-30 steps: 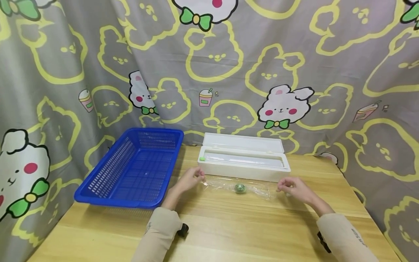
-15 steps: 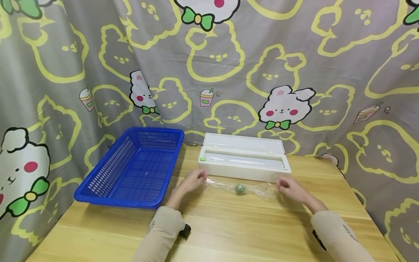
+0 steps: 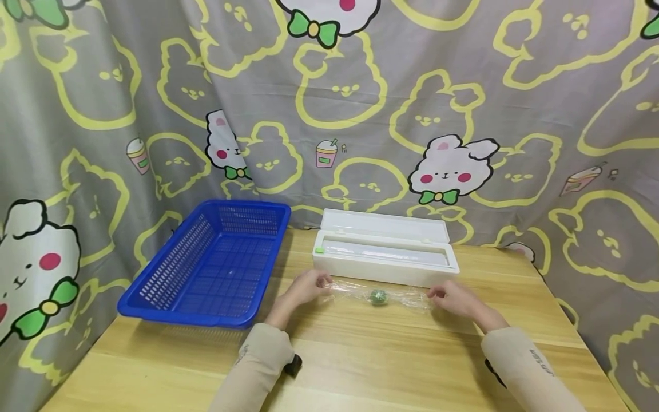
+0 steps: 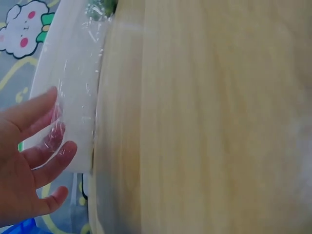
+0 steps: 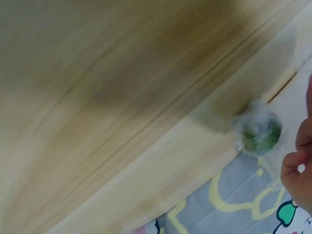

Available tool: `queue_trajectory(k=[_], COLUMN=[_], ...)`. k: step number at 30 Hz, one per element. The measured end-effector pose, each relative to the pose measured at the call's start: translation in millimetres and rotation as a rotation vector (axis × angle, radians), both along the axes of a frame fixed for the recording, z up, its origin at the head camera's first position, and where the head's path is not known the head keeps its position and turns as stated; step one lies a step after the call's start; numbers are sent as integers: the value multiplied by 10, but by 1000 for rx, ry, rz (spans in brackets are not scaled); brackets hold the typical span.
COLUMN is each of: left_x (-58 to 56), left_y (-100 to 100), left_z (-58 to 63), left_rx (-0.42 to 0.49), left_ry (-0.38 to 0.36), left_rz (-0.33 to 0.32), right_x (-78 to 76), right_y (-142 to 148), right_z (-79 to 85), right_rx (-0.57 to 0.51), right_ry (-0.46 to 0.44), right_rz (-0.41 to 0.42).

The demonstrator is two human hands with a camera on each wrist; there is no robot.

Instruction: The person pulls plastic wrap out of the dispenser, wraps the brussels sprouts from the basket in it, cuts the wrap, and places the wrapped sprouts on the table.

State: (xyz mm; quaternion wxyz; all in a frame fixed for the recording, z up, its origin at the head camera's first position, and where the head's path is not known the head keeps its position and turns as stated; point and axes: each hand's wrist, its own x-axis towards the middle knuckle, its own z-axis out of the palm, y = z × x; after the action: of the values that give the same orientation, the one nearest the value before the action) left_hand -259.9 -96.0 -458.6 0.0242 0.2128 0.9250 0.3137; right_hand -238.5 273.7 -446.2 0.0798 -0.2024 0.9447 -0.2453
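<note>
A small round green item (image 3: 378,297) lies inside a strip of clear plastic wrap (image 3: 350,290), which runs out crumpled to both sides of it. My left hand (image 3: 307,286) pinches the left end of the wrap. In the left wrist view, film (image 4: 80,83) clings by the thumb and fingers of that hand (image 4: 24,151), its other fingers spread loosely. At the opposite end, my right hand (image 3: 455,297) pinches the wrap between curled fingers and thumb. The right wrist view shows the green item (image 5: 262,135) under bunched film, with part of the right hand (image 5: 300,168) at the edge.
Just behind the wrap stands a long white box (image 3: 378,271), its lid (image 3: 386,226) raised, with a roll (image 3: 386,253) inside and a small green piece on its rim. A blue plastic basket (image 3: 193,316) sits left on the wooden table (image 3: 386,366). A patterned curtain (image 3: 278,91) hangs behind.
My right hand has shifted left onto the end of the wrap, and my left hand slightly right, so they are closer together. The green item, box and basket stay in place.
</note>
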Motion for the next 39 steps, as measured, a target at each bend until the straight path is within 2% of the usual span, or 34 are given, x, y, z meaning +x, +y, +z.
queue_trajectory(k=[9,15,22,27,29,31,34,36,39], left_x=[-83,-94,-93,-94,-94,-96,-90,-77,-39], left_y=[53,127,254,316,312,287,224,188,193], left_z=[-27,26,48,32,32,36,67,98,127], left_rx=[-65,-215,-396,-471,-484,-461,-387,-330,-319], left_ry=[-8,13,93,87,63,18,-35,-57,6], left_rz=[-18,11,43,59,48,36,28,45,77], right_x=[4,17,27,36,17,-7,-38,-45,-53], right_y=[-175,-251,-283,-327,-318,-281,-184,-137,-126], right_z=[-14,-38,-61,-85,-112,-138,-166,-144,-64], right_rx=[166,329,429,495,468,398,258,167,117], right_ry=[19,158,261,321,312,264,190,132,117], right_rz=[-44,0,30,45,46,47,71,77,72])
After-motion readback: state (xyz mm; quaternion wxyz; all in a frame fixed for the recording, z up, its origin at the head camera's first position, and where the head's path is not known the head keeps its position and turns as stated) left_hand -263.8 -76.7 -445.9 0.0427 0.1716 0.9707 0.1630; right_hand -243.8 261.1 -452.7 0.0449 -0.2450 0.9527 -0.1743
